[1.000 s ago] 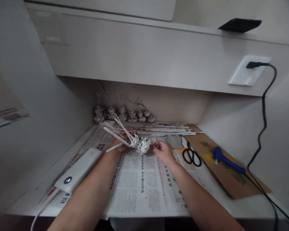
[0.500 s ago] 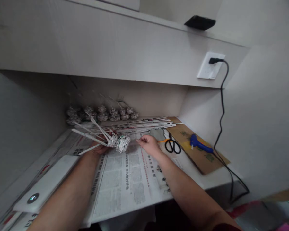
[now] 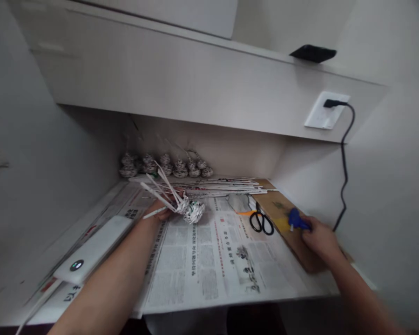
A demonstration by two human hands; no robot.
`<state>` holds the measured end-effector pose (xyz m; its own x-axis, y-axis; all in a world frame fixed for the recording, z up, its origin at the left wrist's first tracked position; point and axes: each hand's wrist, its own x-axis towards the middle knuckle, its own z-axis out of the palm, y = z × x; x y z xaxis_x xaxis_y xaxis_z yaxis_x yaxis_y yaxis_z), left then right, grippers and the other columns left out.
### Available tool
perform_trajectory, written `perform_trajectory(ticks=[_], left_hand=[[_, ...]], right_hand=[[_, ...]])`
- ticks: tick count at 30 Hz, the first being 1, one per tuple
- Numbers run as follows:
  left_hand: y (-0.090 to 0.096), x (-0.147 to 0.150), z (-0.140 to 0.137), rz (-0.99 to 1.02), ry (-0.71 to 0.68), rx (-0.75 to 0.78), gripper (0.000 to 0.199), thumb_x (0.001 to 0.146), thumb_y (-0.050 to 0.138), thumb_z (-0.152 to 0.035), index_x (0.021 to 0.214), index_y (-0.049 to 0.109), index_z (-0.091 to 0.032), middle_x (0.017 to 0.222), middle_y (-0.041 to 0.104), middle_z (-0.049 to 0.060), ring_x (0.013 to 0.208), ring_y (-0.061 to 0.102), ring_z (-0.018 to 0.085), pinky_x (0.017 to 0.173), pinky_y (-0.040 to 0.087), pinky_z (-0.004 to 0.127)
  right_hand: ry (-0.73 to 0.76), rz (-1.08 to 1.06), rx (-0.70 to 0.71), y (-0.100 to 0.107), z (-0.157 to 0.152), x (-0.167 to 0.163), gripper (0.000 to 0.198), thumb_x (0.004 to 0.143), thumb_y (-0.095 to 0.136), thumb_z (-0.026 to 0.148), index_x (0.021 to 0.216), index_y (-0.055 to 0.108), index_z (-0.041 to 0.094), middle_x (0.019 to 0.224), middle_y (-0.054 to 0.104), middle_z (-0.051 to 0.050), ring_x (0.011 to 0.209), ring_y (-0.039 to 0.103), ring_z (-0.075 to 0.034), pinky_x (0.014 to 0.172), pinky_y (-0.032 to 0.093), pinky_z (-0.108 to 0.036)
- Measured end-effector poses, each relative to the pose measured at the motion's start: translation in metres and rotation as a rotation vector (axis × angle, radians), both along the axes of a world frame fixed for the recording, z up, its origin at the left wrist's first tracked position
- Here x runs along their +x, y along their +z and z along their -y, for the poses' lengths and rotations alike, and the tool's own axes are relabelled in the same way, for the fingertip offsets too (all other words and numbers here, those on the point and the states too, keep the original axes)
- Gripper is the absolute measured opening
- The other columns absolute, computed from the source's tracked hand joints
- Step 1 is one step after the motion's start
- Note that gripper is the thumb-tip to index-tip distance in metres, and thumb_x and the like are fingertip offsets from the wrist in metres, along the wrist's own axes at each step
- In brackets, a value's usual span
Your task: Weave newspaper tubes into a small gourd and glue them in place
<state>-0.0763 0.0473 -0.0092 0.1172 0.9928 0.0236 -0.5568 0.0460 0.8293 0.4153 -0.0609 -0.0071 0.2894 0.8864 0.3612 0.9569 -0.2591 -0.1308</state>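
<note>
My left hand (image 3: pixel 165 210) is closed around a small gourd woven from rolled newspaper strips (image 3: pixel 194 212). Its round end points right, and several loose paper strips stick out to the upper left. The gourd partly hides the fingers. At the right, my right hand (image 3: pixel 320 237) is wrapped round the handle of a blue glue gun (image 3: pixel 295 217), over a piece of brown cardboard (image 3: pixel 270 200). The gun's nozzle points left, above a yellow patch on the cardboard. Black-handled scissors (image 3: pixel 261 223) lie on the newspaper between the two hands.
Several woven paper gourds (image 3: pixel 180 168) stand along the back wall. Long paper sticks (image 3: pixel 223 187) lie before them. Newspaper (image 3: pixel 176 279) covers the desk. A white device (image 3: pixel 94 249) with a lit display lies left. A black cord (image 3: pixel 343 172) hangs from the wall socket (image 3: pixel 326 116).
My right hand has moved right from beside the gourd and taken hold of the glue gun's handle. My left hand still holds the gourd. The camera view has shifted.
</note>
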Motion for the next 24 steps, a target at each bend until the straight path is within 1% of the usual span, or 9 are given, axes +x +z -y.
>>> perform_trajectory(ticks=[2,5,10,14,17,19,21,23,24], left_hand=[[0.002,0.001,0.001,-0.053,-0.051,0.017,0.014,0.056,0.077,-0.011,0.067,0.068,-0.011,0.059,0.065,0.006,0.052,0.055,0.018,0.05,0.041,0.028],[0.003,0.001,0.003,-0.129,-0.086,0.054,0.014,0.057,0.077,-0.011,0.068,0.068,-0.013,0.061,0.066,0.005,0.052,0.054,0.016,0.051,0.04,0.027],[-0.001,0.006,0.005,-0.249,-0.152,0.119,0.013,0.061,0.076,-0.012,0.073,0.072,-0.011,0.061,0.066,0.007,0.053,0.056,0.018,0.052,0.042,0.028],[-0.006,0.01,0.003,-0.314,-0.205,0.183,0.019,0.059,0.079,-0.018,0.076,0.073,-0.011,0.066,0.068,0.006,0.06,0.059,0.018,0.059,0.046,0.029],[-0.008,0.01,0.0,-0.361,-0.228,0.212,0.025,0.06,0.08,-0.026,0.079,0.073,-0.011,0.069,0.068,0.005,0.064,0.059,0.017,0.065,0.047,0.029],[-0.009,0.009,0.0,-0.4,-0.237,0.223,0.028,0.061,0.08,-0.03,0.081,0.073,-0.011,0.071,0.069,0.005,0.065,0.059,0.017,0.068,0.047,0.029],[-0.009,0.01,0.0,-0.436,-0.237,0.236,0.031,0.061,0.08,-0.032,0.082,0.072,-0.011,0.073,0.069,0.005,0.066,0.059,0.017,0.069,0.047,0.029],[-0.007,0.011,0.001,-0.465,-0.24,0.252,0.033,0.061,0.08,-0.033,0.082,0.072,-0.01,0.074,0.07,0.006,0.066,0.059,0.017,0.069,0.047,0.029],[-0.006,0.013,0.002,-0.479,-0.245,0.262,0.034,0.06,0.08,-0.034,0.081,0.072,-0.01,0.074,0.07,0.006,0.066,0.059,0.017,0.069,0.047,0.029]], right_hand=[[-0.028,0.113,-0.059,-0.002,0.004,0.005,0.054,0.07,0.05,0.013,0.123,0.06,0.011,0.097,0.072,-0.018,0.089,0.067,-0.032,0.078,0.047,-0.038],[-0.111,0.219,-0.067,-0.006,0.004,0.001,0.053,0.073,0.051,0.018,0.125,0.059,0.013,0.097,0.07,-0.02,0.085,0.067,-0.034,0.071,0.047,-0.041],[-0.067,0.318,-0.07,-0.007,0.003,-0.002,0.049,0.077,0.049,0.018,0.123,0.058,0.003,0.085,0.068,-0.022,0.08,0.065,-0.031,0.073,0.047,-0.038],[-0.107,0.302,-0.052,-0.007,0.012,-0.008,0.049,0.076,0.053,0.022,0.121,0.059,0.002,0.079,0.066,-0.018,0.074,0.063,-0.03,0.072,0.048,-0.038],[-0.018,0.234,0.036,0.002,0.024,-0.025,0.048,0.076,0.049,0.02,0.12,0.06,0.005,0.083,0.063,-0.016,0.075,0.061,-0.028,0.073,0.048,-0.037],[0.094,0.151,0.152,0.015,0.033,-0.047,0.045,0.077,0.048,0.023,0.117,0.062,0.008,0.085,0.061,-0.015,0.078,0.06,-0.027,0.075,0.048,-0.038],[0.168,-0.048,0.226,0.03,0.043,-0.078,0.04,0.078,0.051,0.031,0.111,0.063,0.012,0.086,0.061,-0.013,0.074,0.059,-0.025,0.072,0.049,-0.038],[0.224,-0.416,0.21,0.044,0.054,-0.115,0.039,0.079,0.056,0.044,0.104,0.061,0.015,0.077,0.061,-0.008,0.064,0.057,-0.021,0.062,0.049,-0.035],[0.302,-0.642,0.154,0.05,0.059,-0.134,0.038,0.081,0.055,0.048,0.1,0.06,0.016,0.072,0.06,-0.006,0.06,0.057,-0.019,0.058,0.049,-0.032]])
